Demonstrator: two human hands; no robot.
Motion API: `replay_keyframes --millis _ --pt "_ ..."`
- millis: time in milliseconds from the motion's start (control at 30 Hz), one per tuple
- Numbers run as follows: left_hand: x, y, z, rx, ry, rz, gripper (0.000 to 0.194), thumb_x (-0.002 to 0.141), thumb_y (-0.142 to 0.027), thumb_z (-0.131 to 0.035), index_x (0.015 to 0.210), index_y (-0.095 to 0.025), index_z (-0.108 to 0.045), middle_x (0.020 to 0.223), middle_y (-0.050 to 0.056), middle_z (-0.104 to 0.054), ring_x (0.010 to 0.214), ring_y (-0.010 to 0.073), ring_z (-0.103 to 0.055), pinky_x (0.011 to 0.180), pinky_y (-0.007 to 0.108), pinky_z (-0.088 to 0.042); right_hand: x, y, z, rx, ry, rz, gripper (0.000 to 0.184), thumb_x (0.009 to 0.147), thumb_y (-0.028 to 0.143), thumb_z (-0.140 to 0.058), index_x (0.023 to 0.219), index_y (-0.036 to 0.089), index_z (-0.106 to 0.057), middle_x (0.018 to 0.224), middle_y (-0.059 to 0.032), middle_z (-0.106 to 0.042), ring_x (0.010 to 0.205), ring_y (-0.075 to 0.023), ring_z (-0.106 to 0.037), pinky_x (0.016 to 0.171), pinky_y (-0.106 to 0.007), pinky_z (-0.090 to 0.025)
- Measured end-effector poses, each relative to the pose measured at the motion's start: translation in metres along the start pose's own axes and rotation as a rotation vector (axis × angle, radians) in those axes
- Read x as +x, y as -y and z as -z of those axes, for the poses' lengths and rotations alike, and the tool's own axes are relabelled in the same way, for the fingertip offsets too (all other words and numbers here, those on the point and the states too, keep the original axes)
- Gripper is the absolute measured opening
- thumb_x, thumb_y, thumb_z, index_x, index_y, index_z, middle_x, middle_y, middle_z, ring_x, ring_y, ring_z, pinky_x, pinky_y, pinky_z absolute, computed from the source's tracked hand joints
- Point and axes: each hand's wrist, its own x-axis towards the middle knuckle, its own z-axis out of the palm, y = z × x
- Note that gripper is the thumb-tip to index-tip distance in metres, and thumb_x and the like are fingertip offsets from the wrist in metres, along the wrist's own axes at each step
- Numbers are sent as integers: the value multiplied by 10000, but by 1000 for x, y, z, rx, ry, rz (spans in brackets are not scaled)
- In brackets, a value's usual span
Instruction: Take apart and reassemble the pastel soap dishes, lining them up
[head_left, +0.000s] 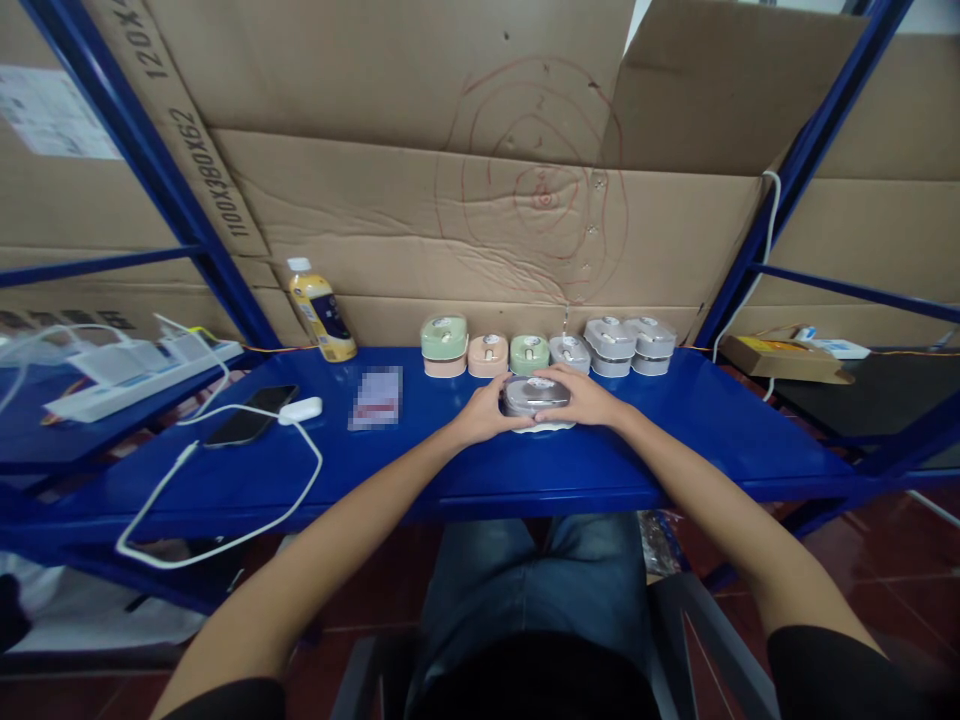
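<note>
Between my two hands is a small grey lidded box (537, 393) with rounded corners and a sticker on its shiny top. My left hand (483, 411) grips its left side, and my right hand (584, 397) wraps round its right side. Something white (546, 427), perhaps a cloth or sheet, shows under the box's near edge. Just behind stands a row of similar lidded boxes: a green one (444, 338) on a pink one, a single pink one (488, 355), a single green one (529, 355), a grey one (569, 354) and stacked grey ones (609, 345).
On the blue table (720, 430) a yellow bottle (321, 310) stands at the back left. Nearer lie a blurred card (376, 397), a black phone (251, 416) and a white cable (319, 465). A power strip (150, 378) is far left, a cardboard box (784, 358) far right.
</note>
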Motion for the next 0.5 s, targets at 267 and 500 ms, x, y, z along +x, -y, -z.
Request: replay_keyframes --millis 267,500 --pt "1 4 1 25 6 -17 990 608 -514 -941 1435 -156 -529 1423 193 -653 1286 379 -652 1098 545 -523 -1 0 1 -3 9 -13 828 776 696 -803 1462 279 -600 1265 -116 -659 1177 -333 -657 1053 -550 -525" --pt "-2 2 2 -21 20 -30 947 613 -475 -949 1421 -186 -548 1386 153 -681 1242 355 -679 1072 526 -545 -4 1 2 -14 44 -6 836 824 702 -760 1505 269 -545 1292 -129 -631 1189 -337 -656 1052 -554 -536"
